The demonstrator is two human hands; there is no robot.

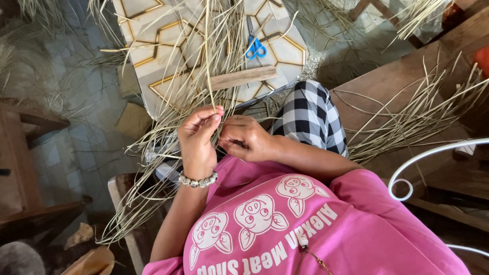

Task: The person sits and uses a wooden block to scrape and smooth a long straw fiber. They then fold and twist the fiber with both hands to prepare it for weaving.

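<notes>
Our left hand (197,136) and right hand (244,138) pinch thin dry grass strips (208,61), probably light, bendy, easily snapped; we hold them near the bottom ends.

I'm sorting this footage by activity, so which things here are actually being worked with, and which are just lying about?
In use:
- left hand, pinching a dry grass strand
- right hand, closed on the strands
- loose bundle of strands across the lap

Lying about:
- blue-handled scissors on the patterned board
- wooden stick
- more strands on the wooden bench
</notes>
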